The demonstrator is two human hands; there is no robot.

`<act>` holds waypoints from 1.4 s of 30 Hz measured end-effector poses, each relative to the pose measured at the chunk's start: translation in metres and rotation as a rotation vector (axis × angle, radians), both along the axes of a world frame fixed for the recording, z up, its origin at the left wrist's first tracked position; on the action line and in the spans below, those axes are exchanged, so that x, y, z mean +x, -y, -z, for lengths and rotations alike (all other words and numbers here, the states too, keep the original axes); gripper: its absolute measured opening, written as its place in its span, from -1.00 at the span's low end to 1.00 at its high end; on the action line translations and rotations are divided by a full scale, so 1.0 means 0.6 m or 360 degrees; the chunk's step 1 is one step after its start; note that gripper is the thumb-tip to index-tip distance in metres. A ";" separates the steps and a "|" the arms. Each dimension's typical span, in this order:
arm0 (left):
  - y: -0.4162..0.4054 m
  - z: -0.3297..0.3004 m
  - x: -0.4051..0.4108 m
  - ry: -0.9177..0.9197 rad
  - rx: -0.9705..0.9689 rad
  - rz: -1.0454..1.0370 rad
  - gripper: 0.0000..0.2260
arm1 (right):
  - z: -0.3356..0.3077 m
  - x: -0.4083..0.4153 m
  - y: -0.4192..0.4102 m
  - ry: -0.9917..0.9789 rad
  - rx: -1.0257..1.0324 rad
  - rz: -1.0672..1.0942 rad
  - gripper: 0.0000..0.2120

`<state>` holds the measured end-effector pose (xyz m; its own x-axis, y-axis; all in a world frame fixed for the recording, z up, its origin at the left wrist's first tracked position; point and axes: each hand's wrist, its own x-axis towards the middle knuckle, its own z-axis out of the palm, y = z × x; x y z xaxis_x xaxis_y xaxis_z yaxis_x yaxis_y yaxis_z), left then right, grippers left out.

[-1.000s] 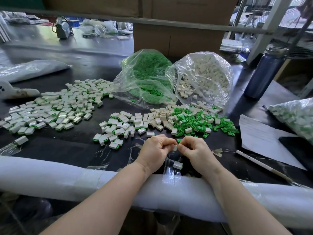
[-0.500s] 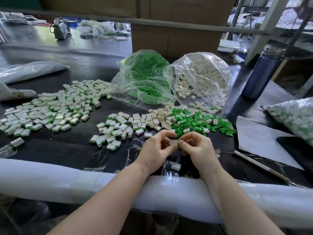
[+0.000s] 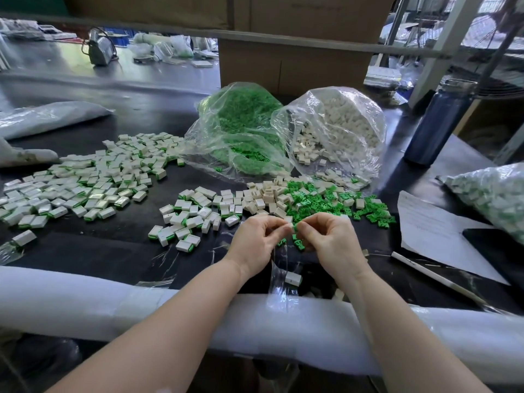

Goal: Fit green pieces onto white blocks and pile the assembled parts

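Observation:
My left hand [image 3: 256,241] and my right hand [image 3: 330,241] meet fingertip to fingertip above the black table. The left hand pinches a small white block [image 3: 287,228]; the right hand pinches a green piece [image 3: 295,228] against it. Just beyond the hands lie loose green pieces [image 3: 326,198] and loose white blocks [image 3: 265,198]. A small heap of assembled parts [image 3: 188,219] lies to the left, and a big spread of assembled parts [image 3: 85,182] lies farther left. One white block [image 3: 293,278] lies near the table edge below my hands.
A clear bag of green pieces [image 3: 241,134] and a clear bag of white blocks [image 3: 340,131] stand at the back. A dark bottle [image 3: 436,126], a paper sheet [image 3: 433,231], a white stick [image 3: 431,276] and a bag of parts [image 3: 493,194] are at right. White foam padding [image 3: 85,299] covers the near edge.
Both hands have risen and moved a little away from me toward the loose parts. A green piece now shows between the fingertips.

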<state>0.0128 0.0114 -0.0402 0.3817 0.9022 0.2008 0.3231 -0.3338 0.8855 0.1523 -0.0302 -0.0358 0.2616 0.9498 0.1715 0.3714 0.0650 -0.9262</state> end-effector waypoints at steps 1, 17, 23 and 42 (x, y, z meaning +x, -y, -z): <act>-0.004 -0.003 0.002 0.0024 -0.0031 0.0012 -0.83 | -0.003 0.001 -0.003 -0.0003 -0.0017 0.0000 -0.86; 0.004 0.017 0.007 -0.0062 -0.0082 -0.0007 -0.83 | 0.022 0.000 0.004 -0.0008 -0.0010 0.0005 -0.81; 0.006 0.015 0.005 -0.0114 0.0035 0.0034 -0.86 | 0.023 0.002 0.004 0.0021 -0.0029 -0.0025 -0.77; 0.012 0.014 0.005 -0.0188 0.0196 0.0096 -0.84 | 0.022 0.010 0.006 0.0010 -0.0073 -0.0092 -0.74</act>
<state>0.0160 0.0041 -0.0486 0.4620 0.8483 0.2587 0.3987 -0.4592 0.7938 0.1581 -0.0335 -0.0491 0.2052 0.9702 0.1291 0.3741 0.0441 -0.9264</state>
